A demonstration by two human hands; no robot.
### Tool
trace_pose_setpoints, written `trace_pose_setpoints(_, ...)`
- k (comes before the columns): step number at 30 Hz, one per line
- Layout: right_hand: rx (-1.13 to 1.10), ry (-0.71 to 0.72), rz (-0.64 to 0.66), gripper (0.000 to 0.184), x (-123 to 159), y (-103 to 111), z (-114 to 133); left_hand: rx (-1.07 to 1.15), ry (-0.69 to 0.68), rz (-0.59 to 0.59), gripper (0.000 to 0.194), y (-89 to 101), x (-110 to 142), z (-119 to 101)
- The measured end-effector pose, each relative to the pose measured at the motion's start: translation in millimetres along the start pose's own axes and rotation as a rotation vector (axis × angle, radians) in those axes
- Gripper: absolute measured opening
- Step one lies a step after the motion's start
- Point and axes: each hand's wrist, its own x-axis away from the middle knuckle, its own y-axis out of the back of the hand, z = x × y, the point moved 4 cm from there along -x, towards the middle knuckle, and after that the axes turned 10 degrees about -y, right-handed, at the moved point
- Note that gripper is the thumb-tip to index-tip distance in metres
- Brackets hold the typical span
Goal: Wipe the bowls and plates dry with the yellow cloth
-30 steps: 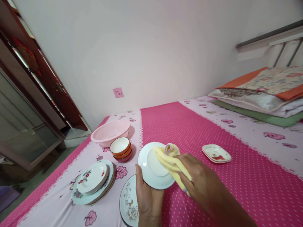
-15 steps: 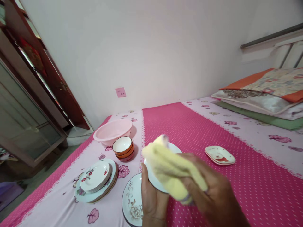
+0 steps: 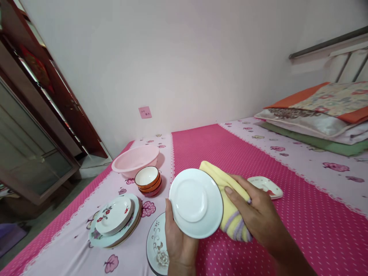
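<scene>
A plain white plate [image 3: 191, 203] with a raised ring on the face toward me rests in my left hand [image 3: 181, 241], its thumb at the left rim. My right hand [image 3: 253, 207] grips a folded yellow cloth [image 3: 227, 191] with purple stripes, close against the plate's right rim. Behind my left wrist, partly hidden, lies a larger plate [image 3: 158, 245] with a brown flower pattern. A squarish white dish [image 3: 266, 186] with a red motif sits to the right, partly covered by my right hand.
At left is a stack of flowered plates [image 3: 113, 214]. Beyond it stand several nested orange bowls [image 3: 148, 180] and a pink basin [image 3: 135, 161]. Pillows [image 3: 324, 103] lie at the far right of the pink dotted bedspread [image 3: 198, 143], with a wall behind.
The yellow cloth has moved right, off the front of the white plate to its right edge. The plate's near face is now uncovered, and my right hand has shifted slightly right.
</scene>
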Motion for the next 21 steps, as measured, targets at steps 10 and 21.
trace_pose_setpoints(10, -0.434, -0.219, 0.33, 0.071, 12.1, -36.7, 2.8, -0.19, -0.002, -0.385, 0.057, 5.2, 3.5, -3.1)
trace_pose_setpoints(21, 0.355, 0.583, -0.017, 0.03, 19.2, -43.9, -1.0, -0.623, 0.036, -0.586, 0.054, -0.4, 13.1, -0.1)
